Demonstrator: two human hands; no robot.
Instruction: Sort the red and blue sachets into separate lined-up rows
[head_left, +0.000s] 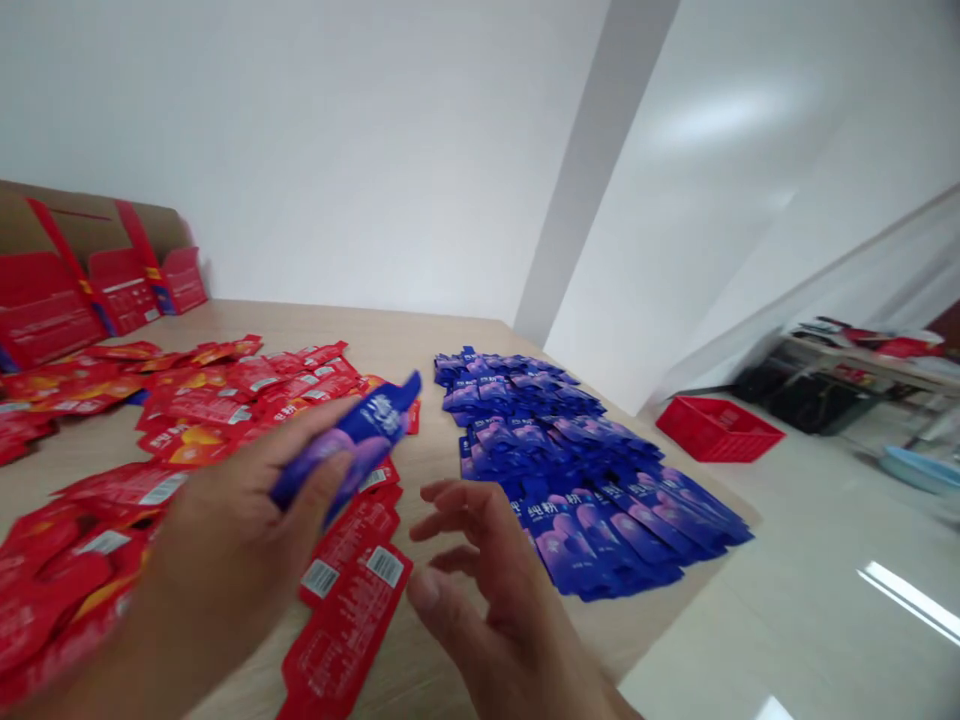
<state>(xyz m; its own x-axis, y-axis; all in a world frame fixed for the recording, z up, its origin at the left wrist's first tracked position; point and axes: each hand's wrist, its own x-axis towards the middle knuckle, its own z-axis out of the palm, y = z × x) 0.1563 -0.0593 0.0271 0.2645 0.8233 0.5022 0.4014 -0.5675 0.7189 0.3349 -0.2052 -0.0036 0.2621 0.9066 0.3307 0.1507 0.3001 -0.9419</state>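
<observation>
My left hand [232,530] grips a blue sachet [367,430] with pale lettering and a purple picture, its top end tilted up to the right. Whether more than one sachet is in that grip I cannot tell. Lower right of it, my right hand [495,590] has its fingers curved and apart, with nothing in them. Several red sachets [349,630] with white barcodes lie on the table under and between the hands. To the right, blue sachets [592,520] are laid out in overlapping rows. More red sachets [240,390] spread in loose heaps on the left.
Red cardboard boxes [124,285] with raised flaps stand at the table's back left, near the white wall [337,150]. Beyond the table's right edge, a red crate [720,428] sits on the floor. A light blue basin [922,468] and a cluttered table [877,350] are farther right.
</observation>
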